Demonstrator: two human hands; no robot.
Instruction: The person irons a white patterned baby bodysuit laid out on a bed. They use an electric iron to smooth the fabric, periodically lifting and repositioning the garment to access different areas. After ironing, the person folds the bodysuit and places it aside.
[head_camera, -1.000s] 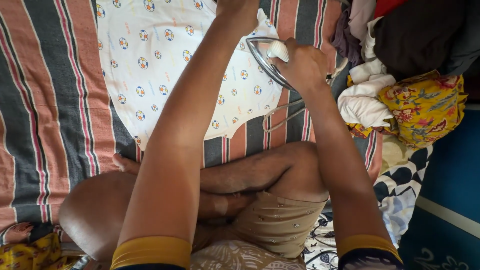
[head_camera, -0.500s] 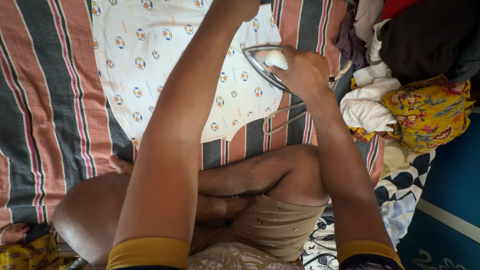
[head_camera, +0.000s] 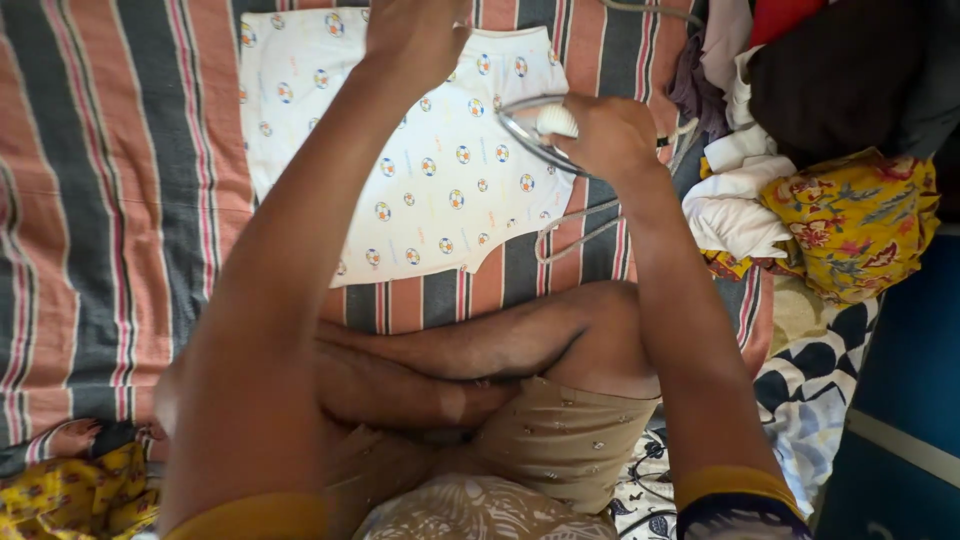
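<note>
A small white garment (head_camera: 440, 190) printed with little footballs lies flat on a striped cloth (head_camera: 110, 230). My right hand (head_camera: 610, 135) grips the white handle of a clothes iron (head_camera: 530, 130), whose shiny soleplate rests tilted at the garment's right edge. My left hand (head_camera: 415, 35) reaches over the garment's top part and presses down on it, fingers spread; its fingertips are cut off by the frame's top. The iron's cord (head_camera: 580, 225) loops on the cloth below the iron.
A heap of clothes (head_camera: 800, 130) sits at the right: dark, white and yellow flowered pieces. My crossed legs (head_camera: 470, 350) lie in front of the garment. A blue floor (head_camera: 900, 370) shows at far right, and yellow flowered fabric (head_camera: 60, 490) at bottom left.
My view has shifted, so the garment now sits further right and higher. My left hand has come into view on the garment's top. The iron stays in my right hand at the garment's right edge.
</note>
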